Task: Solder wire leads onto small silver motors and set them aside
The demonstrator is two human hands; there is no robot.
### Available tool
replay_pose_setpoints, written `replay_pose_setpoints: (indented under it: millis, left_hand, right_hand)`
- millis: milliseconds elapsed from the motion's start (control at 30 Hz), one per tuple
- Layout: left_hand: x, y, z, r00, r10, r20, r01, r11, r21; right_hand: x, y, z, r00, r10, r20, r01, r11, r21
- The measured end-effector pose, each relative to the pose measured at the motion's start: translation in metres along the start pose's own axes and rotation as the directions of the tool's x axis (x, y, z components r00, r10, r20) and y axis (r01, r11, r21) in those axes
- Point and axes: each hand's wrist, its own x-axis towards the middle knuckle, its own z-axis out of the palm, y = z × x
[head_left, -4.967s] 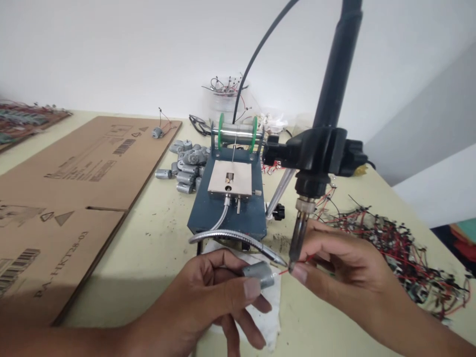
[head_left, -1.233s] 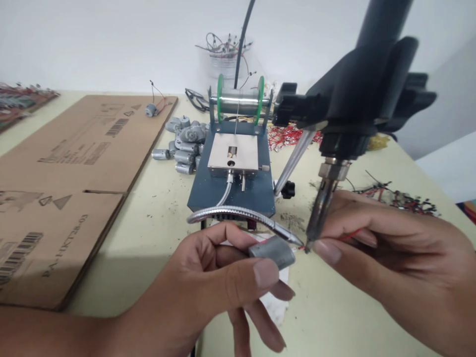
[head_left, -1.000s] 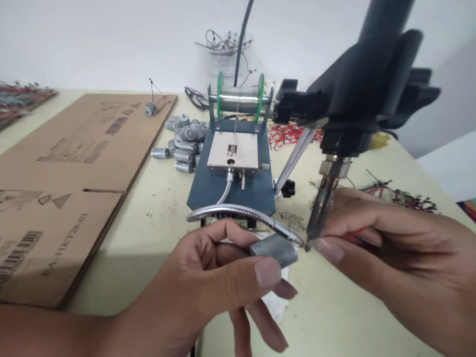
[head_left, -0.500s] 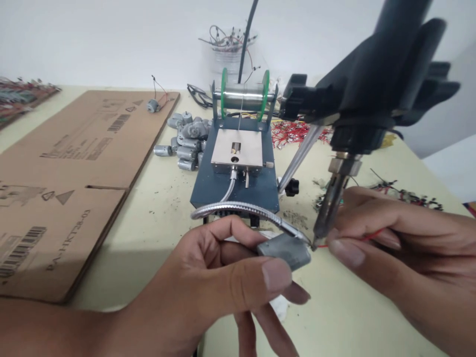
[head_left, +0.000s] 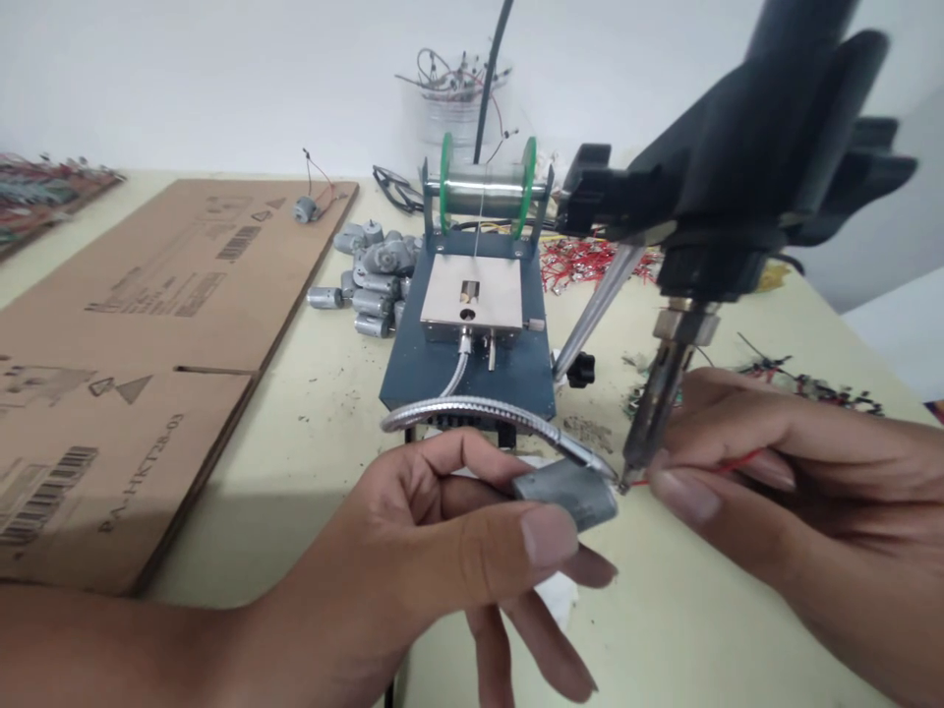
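Observation:
My left hand (head_left: pixel 472 560) grips a small grey motor (head_left: pixel 564 495) between thumb and fingers, its terminal end pointing right. My right hand (head_left: pixel 744 472) pinches a thin red wire (head_left: pixel 641 483), whose tip reaches the motor's end. Right at that spot is the tip of a soldering iron (head_left: pixel 653 408), held pointing down in a black stand clamp (head_left: pixel 708 187). A bendy metal solder feed tube (head_left: pixel 508 411) arches over my left hand and ends beside the iron's tip. Whether the wire touches the terminal is too small to tell.
Behind my hands stands a solder feeder (head_left: pixel 472 295) with a solder spool (head_left: pixel 487 192). Grey motors (head_left: pixel 376 280) are piled left of it. Flat cardboard (head_left: pixel 184 275) covers the left side, with one wired motor (head_left: pixel 304 208) on it. Red wires (head_left: pixel 590 264) lie at the back right.
Hardly anything differs. The whole view has shifted very slightly, while the motor, wire and both hands keep their places at the iron's tip.

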Motion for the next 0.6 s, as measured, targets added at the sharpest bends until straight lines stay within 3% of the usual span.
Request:
replay_pose_setpoints:
  millis: [600]
  left_hand:
    - [0.0033, -0.0004, -0.0025, 1.0, 0.001, -0.024, -0.001, 1.0, 0.019]
  right_hand:
    - [0.0005, -0.0008, 0.001, 1.0, 0.008, 0.026, -0.01, 0.998, 0.061]
